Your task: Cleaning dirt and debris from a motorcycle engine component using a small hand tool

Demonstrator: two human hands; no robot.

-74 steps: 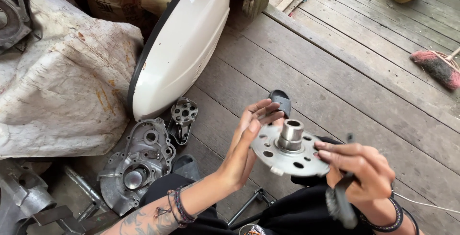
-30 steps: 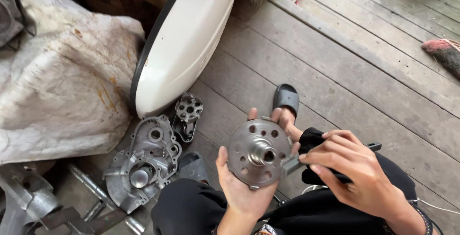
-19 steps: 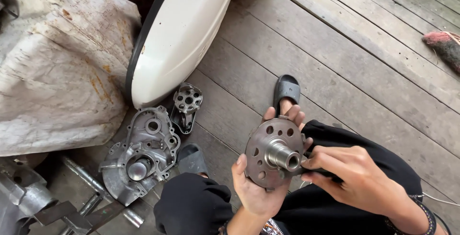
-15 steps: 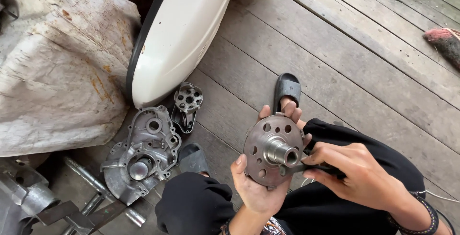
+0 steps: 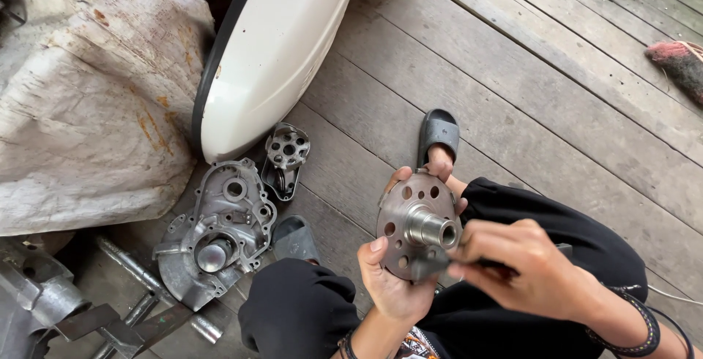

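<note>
Since the frame half a second back, the left hand has kept its grip behind the round metal hub plate, fingers wrapped around the rim, and the plate sits slightly lower, above the lap. The right hand is closed on a dark tool pressed to the plate's lower face, below the central sleeve. The tool's handle is hidden inside the fist (its kind is hard to make out). Just left lies a grey engine cover on the wooden floor, with a smaller perforated casting beyond it. A black sandal shows past the plate. Farther left are a white fender panel and a stained cloth.
</note>
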